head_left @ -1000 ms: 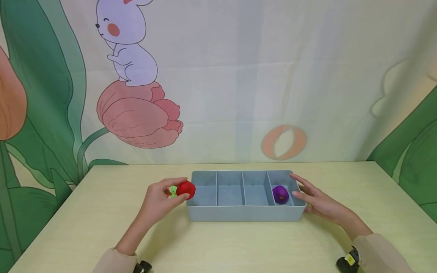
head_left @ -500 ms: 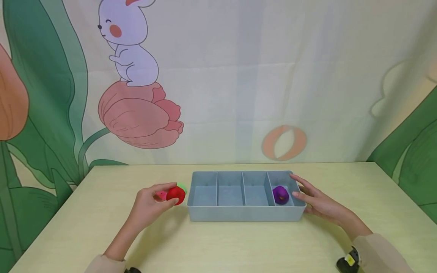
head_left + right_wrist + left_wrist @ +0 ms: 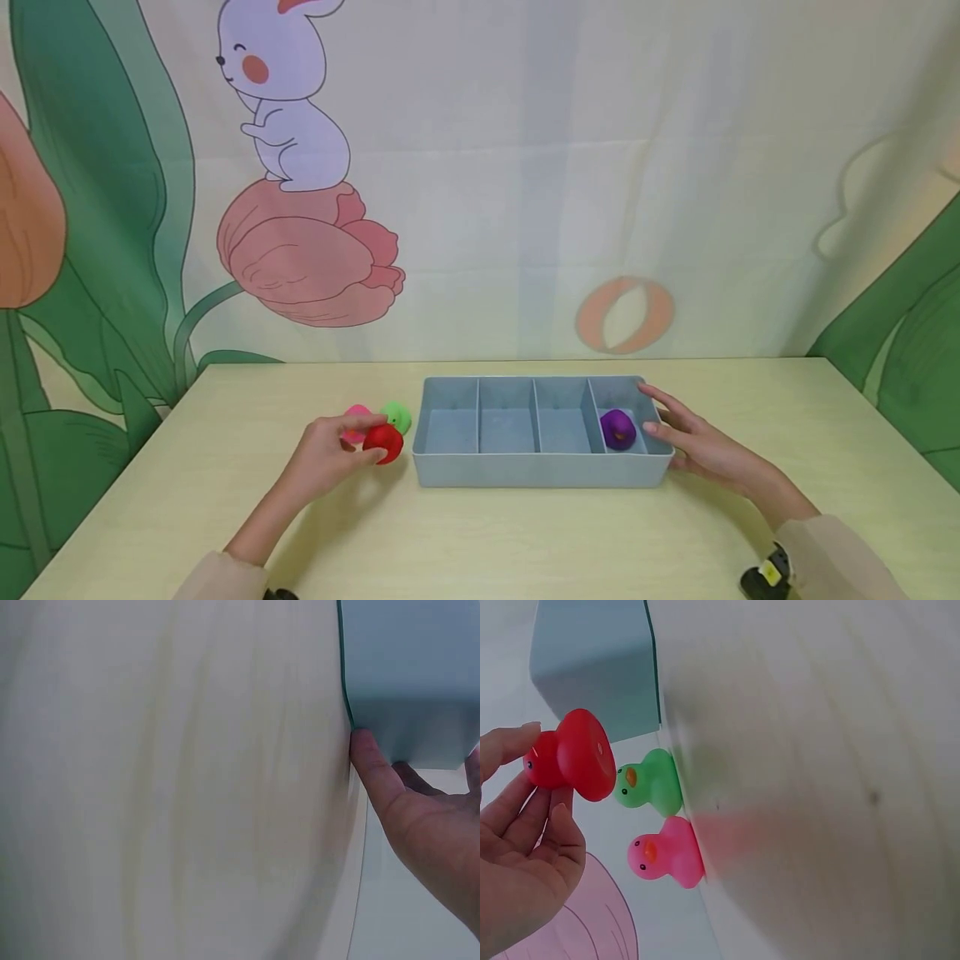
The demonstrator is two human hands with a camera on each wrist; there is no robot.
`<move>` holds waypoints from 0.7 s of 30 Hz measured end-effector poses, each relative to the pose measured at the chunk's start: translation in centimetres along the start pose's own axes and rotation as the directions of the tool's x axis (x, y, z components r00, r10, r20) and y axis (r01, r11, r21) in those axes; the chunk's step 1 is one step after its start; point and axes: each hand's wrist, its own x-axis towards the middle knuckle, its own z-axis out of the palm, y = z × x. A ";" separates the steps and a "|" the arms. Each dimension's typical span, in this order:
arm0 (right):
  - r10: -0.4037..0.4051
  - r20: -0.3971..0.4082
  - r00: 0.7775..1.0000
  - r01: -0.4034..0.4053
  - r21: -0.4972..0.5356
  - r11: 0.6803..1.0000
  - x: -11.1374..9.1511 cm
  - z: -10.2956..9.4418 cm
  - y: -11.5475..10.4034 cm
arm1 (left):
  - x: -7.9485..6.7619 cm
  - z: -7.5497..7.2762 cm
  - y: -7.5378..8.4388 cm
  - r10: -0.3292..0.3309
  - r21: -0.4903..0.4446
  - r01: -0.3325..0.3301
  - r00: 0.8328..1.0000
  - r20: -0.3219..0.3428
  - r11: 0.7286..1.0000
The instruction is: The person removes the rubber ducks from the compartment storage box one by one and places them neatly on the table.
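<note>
My left hand (image 3: 324,458) pinches a red rubber duck (image 3: 585,757) between thumb and fingertips. In the left wrist view its flat base is turned toward the table, with a gap beneath. Just behind it stand a green rubber duck (image 3: 396,417) and a pink rubber duck (image 3: 667,853), side by side on the table. At the right end of a grey-blue divided box (image 3: 510,471), my right hand (image 3: 705,446) rests with extended fingers against the end wall and rim. A purple rubber duck (image 3: 618,429) sits in the box's rightmost compartment.
The box's other compartments (image 3: 506,417) hold nothing visible. Pale wooden tabletop (image 3: 525,542) extends in front of it and to both sides. A printed curtain (image 3: 465,208) hangs along the table's back edge.
My left hand has carried the red duck left and down, away from the box's left end, bringing the green and pink ducks into fuller view. My right hand stays at the box.
</note>
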 end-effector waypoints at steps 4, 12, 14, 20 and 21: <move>0.005 -0.005 1.000 -0.005 -0.008 1.000 0.0 0.0 0.0 | 0.4 0.1 -0.5 0.018 -0.005 -0.018 0.999 0.044 1.000; 0.008 -0.016 1.000 -0.008 -0.022 1.000 -0.2 0.1 -0.2 | 0.9 0.4 -1.1 0.025 0.035 -0.029 0.994 0.110 0.999; 0.007 -0.015 1.000 -0.007 -0.021 1.000 -0.2 0.1 -0.2 | 0.9 0.4 -1.2 0.018 0.046 -0.024 0.992 0.122 0.999; -0.002 -0.002 1.000 0.002 -0.013 1.000 0.0 0.0 0.0 | 1.1 0.8 -1.2 -0.023 0.064 0.014 0.990 0.136 0.998; -0.005 0.001 1.000 0.005 -0.011 1.000 0.0 0.0 0.1 | 1.1 0.9 -1.2 -0.030 0.066 0.021 0.990 0.137 0.998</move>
